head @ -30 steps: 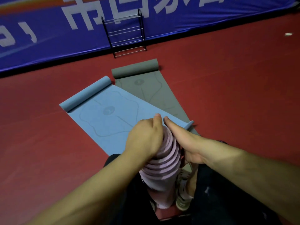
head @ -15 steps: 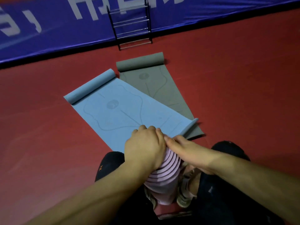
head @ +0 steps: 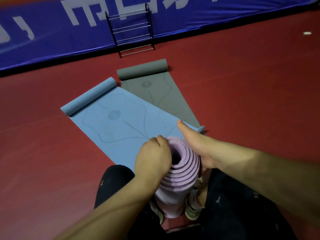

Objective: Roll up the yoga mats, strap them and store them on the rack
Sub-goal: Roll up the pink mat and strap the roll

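A rolled pink mat (head: 180,172) stands on end on the red floor (head: 242,101), between the person's shoes (head: 192,212) and dark trouser legs, at the near edge of the view. Its spiral top end faces up toward the camera, with an open hole at the core.

The left hand (head: 153,158) grips the left rim of that top end, its fingers curled over the outer layers. The right hand (head: 195,142) lies against the right side of the roll with the thumb straight and pointing away from the person. Its fingers are hidden behind the roll, so I cannot tell whether they close round it.

Just beyond the hands a blue mat (head: 121,122) lies mostly flat on the floor, its far end curled into a short roll and its near right corner turned up. A grey mat (head: 161,94) lies beside it on the right, partly under the blue mat's edge, and its far end is curled as well.

At the far edge of the floor a black rack (head: 131,30) with thin metal rungs stands against a blue banner (head: 52,32) with white lettering. It is well apart from the mats
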Demonstrator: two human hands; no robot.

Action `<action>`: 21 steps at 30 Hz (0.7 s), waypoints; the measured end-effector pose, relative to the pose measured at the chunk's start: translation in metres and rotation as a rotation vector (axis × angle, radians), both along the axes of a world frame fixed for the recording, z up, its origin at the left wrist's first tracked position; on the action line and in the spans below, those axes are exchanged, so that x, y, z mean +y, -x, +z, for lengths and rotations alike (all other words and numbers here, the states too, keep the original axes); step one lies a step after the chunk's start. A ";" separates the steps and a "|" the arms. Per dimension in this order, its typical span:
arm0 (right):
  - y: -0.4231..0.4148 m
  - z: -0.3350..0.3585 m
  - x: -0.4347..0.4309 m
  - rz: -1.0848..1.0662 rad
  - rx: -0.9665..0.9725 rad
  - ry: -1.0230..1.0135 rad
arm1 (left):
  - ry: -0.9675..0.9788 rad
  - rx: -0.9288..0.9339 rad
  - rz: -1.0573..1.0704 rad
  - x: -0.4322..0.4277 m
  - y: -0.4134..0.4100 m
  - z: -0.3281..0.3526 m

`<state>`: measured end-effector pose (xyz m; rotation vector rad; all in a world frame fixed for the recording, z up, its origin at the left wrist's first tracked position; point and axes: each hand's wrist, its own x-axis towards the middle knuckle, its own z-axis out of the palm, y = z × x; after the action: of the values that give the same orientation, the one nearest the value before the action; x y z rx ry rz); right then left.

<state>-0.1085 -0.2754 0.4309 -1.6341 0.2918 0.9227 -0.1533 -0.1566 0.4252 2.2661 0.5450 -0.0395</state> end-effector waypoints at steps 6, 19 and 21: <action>0.006 -0.009 0.015 0.213 -0.471 0.575 | -0.221 0.030 0.005 0.006 -0.008 -0.019; 0.001 -0.039 0.012 0.137 -0.473 0.546 | 0.160 0.321 0.024 0.023 -0.035 -0.013; 0.001 -0.039 0.017 0.150 -0.503 0.546 | 0.078 0.290 -0.075 0.024 -0.036 -0.014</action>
<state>-0.1096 -0.2589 0.3916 -2.3540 0.0705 0.5280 -0.1171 -0.1324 0.4117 2.2164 0.5970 -0.4254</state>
